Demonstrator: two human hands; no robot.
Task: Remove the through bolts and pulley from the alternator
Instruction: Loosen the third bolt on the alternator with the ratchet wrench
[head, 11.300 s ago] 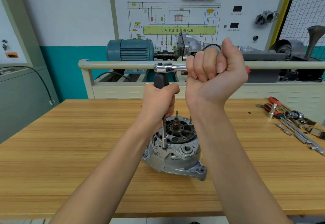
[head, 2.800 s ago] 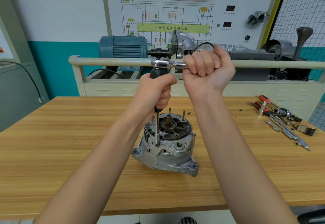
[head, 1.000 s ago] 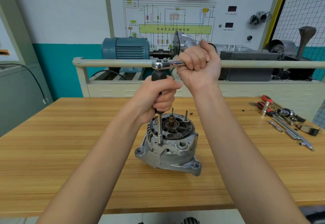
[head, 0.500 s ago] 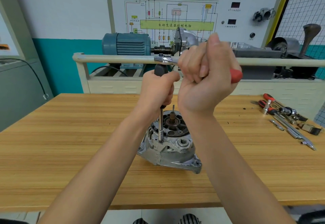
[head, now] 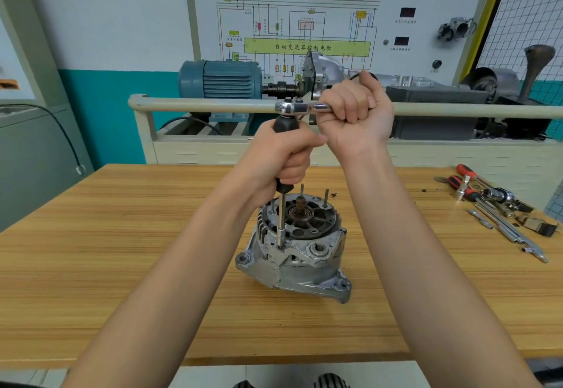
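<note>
Left hand [head: 281,156]: wrapped round the black-handled upright driver [head: 282,211] — centre frame.
Right hand [head: 355,119]: clenched on the chrome ratchet [head: 300,108].
Driver tip: seated in the grey cast alternator [head: 298,253].

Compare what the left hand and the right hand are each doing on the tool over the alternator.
The left hand grips the upright black handle above the alternator; the right hand grips the ratchet arm lying level. The left hand sits lower, on the shaft's axis; the right hand sits higher, off to the side. Both are closed round the same tool.
</note>
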